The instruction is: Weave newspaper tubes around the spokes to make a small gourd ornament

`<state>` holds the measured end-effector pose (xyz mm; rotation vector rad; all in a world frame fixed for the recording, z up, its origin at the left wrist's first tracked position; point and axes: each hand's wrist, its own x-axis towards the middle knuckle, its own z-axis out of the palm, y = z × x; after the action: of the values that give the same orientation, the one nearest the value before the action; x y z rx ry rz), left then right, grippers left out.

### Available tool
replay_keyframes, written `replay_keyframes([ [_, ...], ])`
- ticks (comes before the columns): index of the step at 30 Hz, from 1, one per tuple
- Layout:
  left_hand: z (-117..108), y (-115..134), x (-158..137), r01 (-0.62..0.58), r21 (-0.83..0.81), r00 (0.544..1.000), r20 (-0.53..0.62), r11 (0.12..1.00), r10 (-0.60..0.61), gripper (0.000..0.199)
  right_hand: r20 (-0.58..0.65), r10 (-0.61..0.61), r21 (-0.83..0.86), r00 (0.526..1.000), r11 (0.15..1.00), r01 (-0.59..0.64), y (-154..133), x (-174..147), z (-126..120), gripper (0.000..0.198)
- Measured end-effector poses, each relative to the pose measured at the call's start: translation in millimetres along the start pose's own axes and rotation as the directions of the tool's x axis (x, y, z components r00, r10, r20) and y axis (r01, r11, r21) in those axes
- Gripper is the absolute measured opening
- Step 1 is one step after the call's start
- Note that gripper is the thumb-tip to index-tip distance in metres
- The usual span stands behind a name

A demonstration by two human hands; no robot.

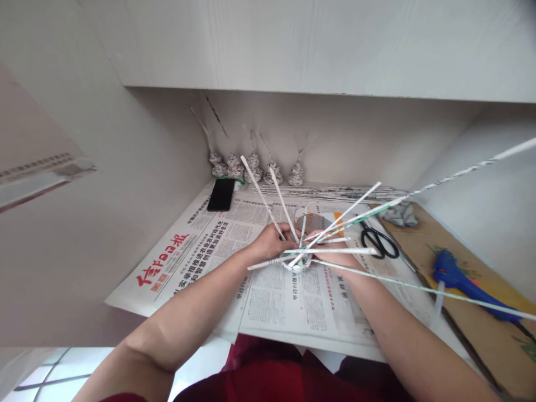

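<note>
Left hand (272, 244) has its fingers curled nearly closed on the left side of the small paper piece (296, 262), which sits between both hands over the newspaper (268, 307); right hand (335, 259) is at its other side, fingers mostly behind the paper strips (360, 251), can't tell how closed. I'd pinch firmly, fold one strip at a time, even tension; keep long ends off the glue gun (450, 273).

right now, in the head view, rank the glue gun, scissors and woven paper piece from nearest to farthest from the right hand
Nearest to the right hand first:
1. Woven paper piece: right at the hand, toward the left hand.
2. Scissors: just to its right.
3. Glue gun: farther right, on the cardboard.
</note>
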<state>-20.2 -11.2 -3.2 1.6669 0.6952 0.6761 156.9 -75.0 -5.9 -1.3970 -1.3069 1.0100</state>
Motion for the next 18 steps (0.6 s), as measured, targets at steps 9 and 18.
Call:
replay_keyframes([
  [9, -1, -3, 3, 0.018, 0.155, 0.991, -0.135, 0.988, 0.003, 0.015, -0.001, 0.038, 0.008, 0.999, 0.999, -0.038, -2, 1, -1, 0.027],
  [18, -5, -3, 7, -0.030, 0.121, 0.965, -0.256, 0.992, 0.060, 0.015, 0.055, 0.021, -0.199, 0.998, 0.980, -0.009, -20, -3, -16, 0.027],
])
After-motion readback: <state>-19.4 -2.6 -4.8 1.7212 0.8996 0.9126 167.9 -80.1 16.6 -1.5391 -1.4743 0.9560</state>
